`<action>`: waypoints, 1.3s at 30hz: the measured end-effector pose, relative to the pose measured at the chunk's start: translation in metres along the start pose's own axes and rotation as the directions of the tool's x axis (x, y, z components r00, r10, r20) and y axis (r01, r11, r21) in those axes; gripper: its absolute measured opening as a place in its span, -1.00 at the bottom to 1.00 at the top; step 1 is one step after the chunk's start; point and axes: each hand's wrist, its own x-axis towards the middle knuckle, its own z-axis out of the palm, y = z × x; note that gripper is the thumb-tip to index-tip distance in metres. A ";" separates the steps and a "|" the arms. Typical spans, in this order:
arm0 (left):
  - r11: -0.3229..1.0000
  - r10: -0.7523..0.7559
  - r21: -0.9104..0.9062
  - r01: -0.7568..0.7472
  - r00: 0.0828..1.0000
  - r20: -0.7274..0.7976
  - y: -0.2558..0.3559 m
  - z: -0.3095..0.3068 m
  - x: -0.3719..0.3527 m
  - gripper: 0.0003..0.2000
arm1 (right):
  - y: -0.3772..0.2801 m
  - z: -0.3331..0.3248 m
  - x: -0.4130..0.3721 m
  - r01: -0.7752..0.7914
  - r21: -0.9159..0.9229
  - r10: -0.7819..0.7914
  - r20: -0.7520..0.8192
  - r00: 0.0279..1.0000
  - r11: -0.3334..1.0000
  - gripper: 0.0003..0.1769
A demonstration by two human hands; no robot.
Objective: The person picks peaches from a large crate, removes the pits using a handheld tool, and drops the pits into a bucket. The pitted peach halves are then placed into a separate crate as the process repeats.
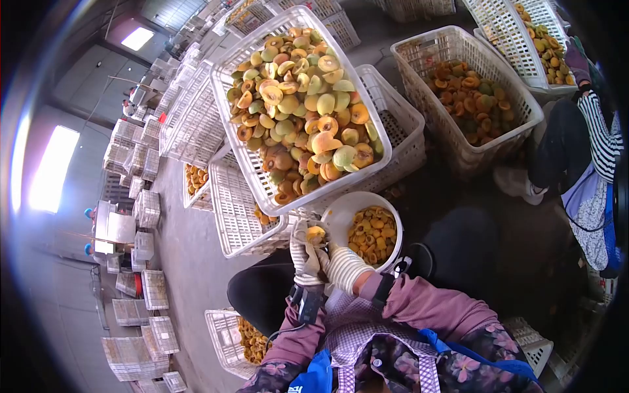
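Note:
My left hand (304, 252), in a striped white glove, is closed on a yellow-orange fruit piece (316, 234). Touching it from the right is my right hand (344, 266), also gloved, with its fingers bent; whatever they hold is hidden. Both hands are at the near left edge of a round white bucket (332, 218), which contains orange fruit pieces (372, 234). Beyond the bucket, a white crate (226, 141) is heaped with cut green and orange fruit (295, 108).
More white crates surround the bucket, one (452, 157) at the right with darker orange fruit, another (226, 337) at the lower left. A person in striped sleeves (603, 134) sits at the far right. Crate stacks (190, 121) line the left.

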 end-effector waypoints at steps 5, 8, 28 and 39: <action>0.992 0.102 0.061 -0.107 0.991 0.086 -0.020 -0.016 0.009 -0.73 | -0.009 -0.017 -0.002 -0.161 0.255 0.098 0.245 0.964 0.953 -0.55; 0.883 0.090 0.427 -0.193 0.964 0.250 -0.017 -0.042 0.012 -0.70 | -0.025 -0.023 -0.019 -0.398 0.603 0.115 0.453 0.884 0.692 -0.52; 0.885 -0.012 -0.456 0.098 0.982 0.189 0.022 0.032 0.112 -0.70 | -0.018 -0.049 0.008 -0.012 0.528 0.134 -0.193 0.972 0.849 -0.68; 0.801 -0.330 -0.467 0.374 0.927 0.175 0.037 0.003 0.046 -0.60 | -0.048 -0.016 0.029 -0.050 -0.234 0.012 -0.163 0.987 0.971 -0.50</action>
